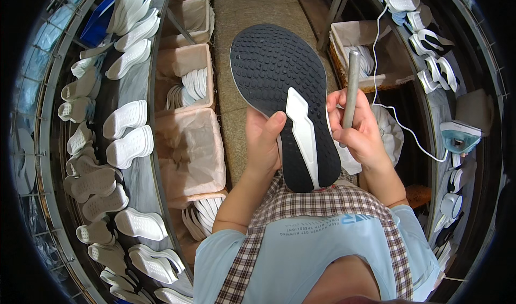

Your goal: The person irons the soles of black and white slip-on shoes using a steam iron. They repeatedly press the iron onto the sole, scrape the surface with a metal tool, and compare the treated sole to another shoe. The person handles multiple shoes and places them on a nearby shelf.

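Observation:
A shoe sole [269,57] with a black, bumpy tread and a white arrow-like inset [302,121] is held up in front of my chest, tread toward me. My left hand [263,140] grips its left edge, the thumb lying over the tread near the narrow middle. On the other side, my right hand [359,129] is closed around a grey metal rod [352,89] that points upward. Some right fingers are near or against the sole's right edge; whether they touch it I cannot tell.
White soles [129,145] line the grey bench [141,188] at left. Beside it stand lined bins [191,143], some holding soles. At right are another bin [395,49], a blue-white iron [460,136] and a hanging white cord [375,46].

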`<state>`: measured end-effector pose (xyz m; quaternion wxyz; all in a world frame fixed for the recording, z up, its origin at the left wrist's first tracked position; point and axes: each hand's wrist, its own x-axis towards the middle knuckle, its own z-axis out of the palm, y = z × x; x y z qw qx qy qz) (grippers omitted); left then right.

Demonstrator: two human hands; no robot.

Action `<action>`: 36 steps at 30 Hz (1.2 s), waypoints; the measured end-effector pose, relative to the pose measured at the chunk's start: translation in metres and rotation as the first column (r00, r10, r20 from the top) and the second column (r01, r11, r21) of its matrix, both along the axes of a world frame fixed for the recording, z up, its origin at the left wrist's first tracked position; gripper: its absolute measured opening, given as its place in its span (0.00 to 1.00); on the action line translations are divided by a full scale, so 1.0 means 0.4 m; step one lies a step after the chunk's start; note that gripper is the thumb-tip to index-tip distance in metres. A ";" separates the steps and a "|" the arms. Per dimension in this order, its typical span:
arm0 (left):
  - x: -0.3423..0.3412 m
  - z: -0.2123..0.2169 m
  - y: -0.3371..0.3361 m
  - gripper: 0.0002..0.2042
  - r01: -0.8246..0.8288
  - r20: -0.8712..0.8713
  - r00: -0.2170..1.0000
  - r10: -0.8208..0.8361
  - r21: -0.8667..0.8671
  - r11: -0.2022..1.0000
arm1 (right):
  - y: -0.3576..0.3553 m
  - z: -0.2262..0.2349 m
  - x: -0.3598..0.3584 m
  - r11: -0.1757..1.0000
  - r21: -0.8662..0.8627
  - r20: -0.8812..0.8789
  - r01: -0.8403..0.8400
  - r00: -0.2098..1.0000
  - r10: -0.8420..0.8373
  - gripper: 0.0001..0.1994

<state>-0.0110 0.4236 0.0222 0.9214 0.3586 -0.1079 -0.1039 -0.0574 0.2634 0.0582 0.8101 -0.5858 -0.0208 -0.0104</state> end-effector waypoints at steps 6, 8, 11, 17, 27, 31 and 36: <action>-0.002 0.001 -0.038 0.28 0.035 0.035 0.999 -0.032 -0.080 0.996 | -0.036 -0.008 -0.017 0.999 0.028 0.028 0.020 0.999 -0.021 0.24; -0.003 -0.001 -0.057 0.28 0.049 0.051 0.998 -0.044 -0.093 0.994 | -0.057 -0.015 -0.028 0.999 0.030 0.027 0.043 0.999 -0.044 0.23; -0.006 -0.003 -0.090 0.30 0.046 0.079 0.996 -0.039 -0.098 0.994 | -0.099 -0.035 -0.050 0.996 -0.003 0.012 0.085 0.996 -0.085 0.20; -0.013 0.000 -0.163 0.34 -0.001 0.106 0.994 0.010 -0.078 0.997 | -0.196 -0.076 -0.109 0.992 -0.103 -0.037 0.067 0.997 -0.072 0.20; -0.026 0.014 -0.259 0.39 -0.048 0.194 0.980 0.047 0.001 0.999 | -0.289 -0.093 -0.146 0.982 -0.187 -0.065 0.013 0.998 -0.026 0.30; -0.037 0.015 -0.282 0.39 -0.089 0.222 0.971 0.088 -0.006 0.996 | -0.321 -0.089 -0.141 0.978 -0.204 -0.096 -0.032 0.995 0.013 0.29; -0.049 0.014 -0.298 0.39 -0.118 0.225 0.967 0.116 -0.004 0.993 | -0.342 -0.094 -0.130 0.981 -0.188 -0.083 -0.055 0.996 0.040 0.29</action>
